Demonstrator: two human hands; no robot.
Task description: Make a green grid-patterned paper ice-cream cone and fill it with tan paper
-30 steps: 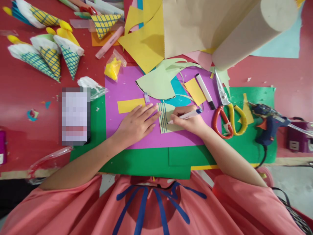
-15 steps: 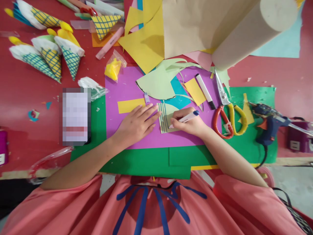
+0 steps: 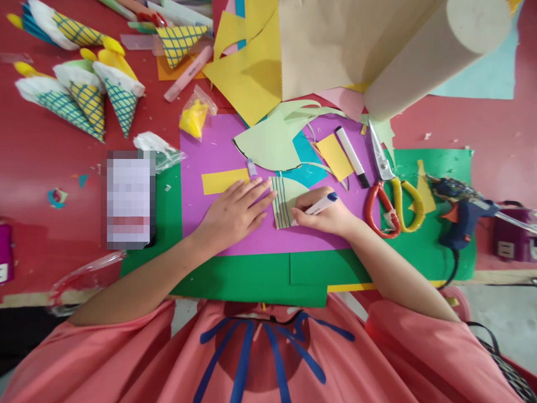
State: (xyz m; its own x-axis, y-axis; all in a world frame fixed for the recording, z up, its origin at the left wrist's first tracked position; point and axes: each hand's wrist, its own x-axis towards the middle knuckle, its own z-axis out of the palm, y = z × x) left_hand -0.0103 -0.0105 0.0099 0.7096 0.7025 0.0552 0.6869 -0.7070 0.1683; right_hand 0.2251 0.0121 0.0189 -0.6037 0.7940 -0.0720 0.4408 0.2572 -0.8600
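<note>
The right hand (image 3: 325,211) pinches a white marker (image 3: 318,206), a smooth round stick with a blue end. The marker slants: its blue end points up and right, and its writing end points down and left, at a flat piece of pale green paper (image 3: 287,197). Thin dark lines run down that paper, nearly straight. It lies on a smooth purple sheet (image 3: 268,238), right in front of the person. The left hand (image 3: 237,212) lies flat, fingers a bit spread, with fingertips at the paper's left edge. The right hand hides some of the paper, and the marker's tiny tip is hard to see.
</note>
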